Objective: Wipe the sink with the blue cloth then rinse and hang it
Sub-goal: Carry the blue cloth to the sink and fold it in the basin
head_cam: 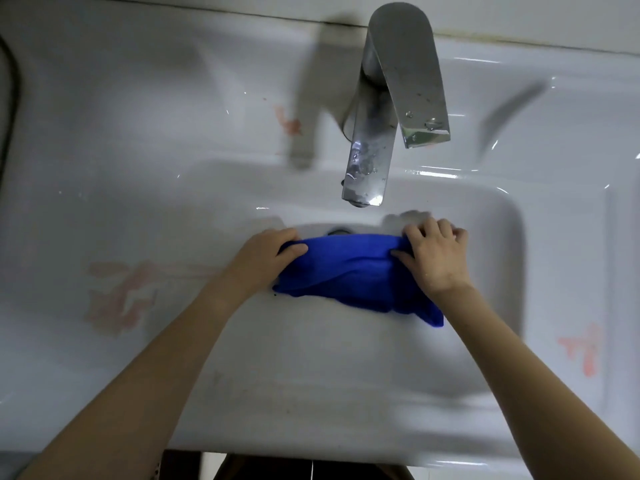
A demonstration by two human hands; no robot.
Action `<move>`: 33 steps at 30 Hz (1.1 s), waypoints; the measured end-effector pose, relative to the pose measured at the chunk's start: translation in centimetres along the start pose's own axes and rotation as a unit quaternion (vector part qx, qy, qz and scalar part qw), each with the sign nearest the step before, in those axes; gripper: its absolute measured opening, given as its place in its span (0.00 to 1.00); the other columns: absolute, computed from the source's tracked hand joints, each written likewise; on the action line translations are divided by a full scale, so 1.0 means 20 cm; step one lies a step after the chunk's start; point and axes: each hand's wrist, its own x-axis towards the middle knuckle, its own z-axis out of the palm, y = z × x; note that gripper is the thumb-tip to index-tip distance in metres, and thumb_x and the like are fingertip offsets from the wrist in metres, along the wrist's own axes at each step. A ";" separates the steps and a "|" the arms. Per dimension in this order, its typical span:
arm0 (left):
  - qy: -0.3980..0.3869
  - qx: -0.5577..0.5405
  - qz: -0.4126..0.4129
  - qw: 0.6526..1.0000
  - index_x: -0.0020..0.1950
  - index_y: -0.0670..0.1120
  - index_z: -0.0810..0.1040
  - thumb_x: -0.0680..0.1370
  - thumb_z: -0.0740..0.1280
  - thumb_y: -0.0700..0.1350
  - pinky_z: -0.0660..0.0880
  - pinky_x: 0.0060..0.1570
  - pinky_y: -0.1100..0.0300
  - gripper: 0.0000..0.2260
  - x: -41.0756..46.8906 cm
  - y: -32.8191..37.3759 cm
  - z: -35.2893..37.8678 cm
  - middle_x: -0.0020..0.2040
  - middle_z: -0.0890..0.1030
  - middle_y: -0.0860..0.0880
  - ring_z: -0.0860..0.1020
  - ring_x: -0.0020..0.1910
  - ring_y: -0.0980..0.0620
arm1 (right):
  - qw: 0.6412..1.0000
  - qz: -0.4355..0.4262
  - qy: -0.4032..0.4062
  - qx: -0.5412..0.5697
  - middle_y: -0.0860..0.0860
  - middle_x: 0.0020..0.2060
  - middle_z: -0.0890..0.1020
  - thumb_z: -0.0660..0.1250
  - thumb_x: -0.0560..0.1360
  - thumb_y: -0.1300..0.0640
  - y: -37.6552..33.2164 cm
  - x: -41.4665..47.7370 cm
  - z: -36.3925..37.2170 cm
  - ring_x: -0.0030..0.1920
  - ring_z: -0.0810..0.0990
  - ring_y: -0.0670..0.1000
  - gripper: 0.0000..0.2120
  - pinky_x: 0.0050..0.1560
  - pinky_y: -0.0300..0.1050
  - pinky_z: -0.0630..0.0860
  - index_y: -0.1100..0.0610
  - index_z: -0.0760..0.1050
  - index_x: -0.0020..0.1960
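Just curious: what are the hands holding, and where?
Both grip the blue cloth: left hand at its left end, right hand at its right end.

both hands hold the blue cloth stretched inside the white sink — left hand pinching one end, right hand gripping the other — below the chrome faucet.

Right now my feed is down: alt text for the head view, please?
Two bare hands hold a blue cloth by its ends inside the white sink, just in front of the drain: left hand grips the left end, right hand the right. The chrome faucet stands above, with no water stream visible.
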 end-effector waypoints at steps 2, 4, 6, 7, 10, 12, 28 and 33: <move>-0.005 -0.090 -0.059 0.994 0.29 0.53 0.68 0.78 0.62 0.56 0.62 0.29 0.65 0.18 -0.03 0.03 0.00 0.25 0.67 0.56 0.66 0.27 0.56 | 0.998 -0.037 -0.049 0.033 0.54 0.49 0.75 0.62 0.80 0.44 0.03 -0.04 -0.01 0.52 0.72 0.58 0.14 0.54 0.51 0.65 0.55 0.75 0.50; -0.001 -0.102 -0.120 0.988 0.22 0.52 0.61 0.79 0.64 0.58 0.60 0.25 0.66 0.27 -0.03 0.03 -0.02 0.19 0.61 0.55 0.62 0.21 0.56 | 0.982 -0.071 -0.125 0.123 0.52 0.44 0.73 0.64 0.79 0.45 0.05 -0.05 -0.02 0.50 0.73 0.57 0.13 0.47 0.46 0.64 0.55 0.74 0.45; 0.011 -0.060 -0.162 0.985 0.22 0.50 0.61 0.79 0.63 0.61 0.59 0.25 0.65 0.29 -0.01 -0.01 -0.06 0.18 0.61 0.54 0.62 0.20 0.56 | 0.977 -0.054 -0.137 0.154 0.51 0.43 0.72 0.68 0.76 0.44 0.06 -0.03 -0.03 0.50 0.72 0.57 0.14 0.45 0.47 0.64 0.55 0.75 0.43; 0.016 -0.025 -0.163 0.986 0.24 0.49 0.64 0.78 0.62 0.63 0.61 0.27 0.62 0.28 0.00 -0.03 -0.06 0.20 0.65 0.54 0.64 0.21 0.56 | 0.988 -0.038 -0.099 0.115 0.52 0.46 0.73 0.68 0.76 0.44 0.05 -0.01 -0.03 0.51 0.71 0.58 0.14 0.47 0.49 0.65 0.55 0.76 0.44; 0.018 0.014 -0.106 0.994 0.37 0.54 0.76 0.75 0.70 0.58 0.66 0.35 0.58 0.11 0.02 -0.05 -0.05 0.33 0.75 0.54 0.73 0.33 0.54 | 0.999 -0.002 -0.030 0.016 0.56 0.55 0.75 0.67 0.76 0.46 -0.01 0.03 -0.01 0.55 0.70 0.60 0.15 0.53 0.53 0.66 0.57 0.77 0.52; 0.028 0.012 -0.074 0.997 0.44 0.46 0.79 0.72 0.75 0.50 0.68 0.39 0.57 0.10 0.02 -0.05 -0.02 0.40 0.76 0.48 0.73 0.37 0.50 | 0.999 0.004 -0.038 0.024 0.58 0.54 0.75 0.66 0.76 0.48 -0.05 0.03 0.00 0.53 0.71 0.61 0.15 0.52 0.52 0.66 0.59 0.76 0.53; 0.063 -0.460 -0.159 0.871 0.58 0.50 0.83 0.82 0.63 0.50 0.81 0.51 0.59 0.11 -0.19 -0.05 -0.09 0.57 0.85 0.48 0.82 0.57 0.50 | 0.723 0.137 -0.022 0.677 0.53 0.37 0.85 0.75 0.69 0.68 0.15 -0.29 -0.03 0.37 0.83 0.51 0.08 0.39 0.40 0.78 0.55 0.83 0.41; 0.175 -0.369 -0.129 0.904 0.46 0.47 0.80 0.84 0.60 0.49 0.78 0.38 0.61 0.13 -0.25 0.04 -0.10 0.39 0.80 0.53 0.79 0.40 0.56 | 0.547 0.166 0.007 0.821 0.61 0.48 0.83 0.72 0.72 0.63 0.10 -0.31 0.02 0.50 0.83 0.59 0.14 0.49 0.49 0.80 0.67 0.78 0.56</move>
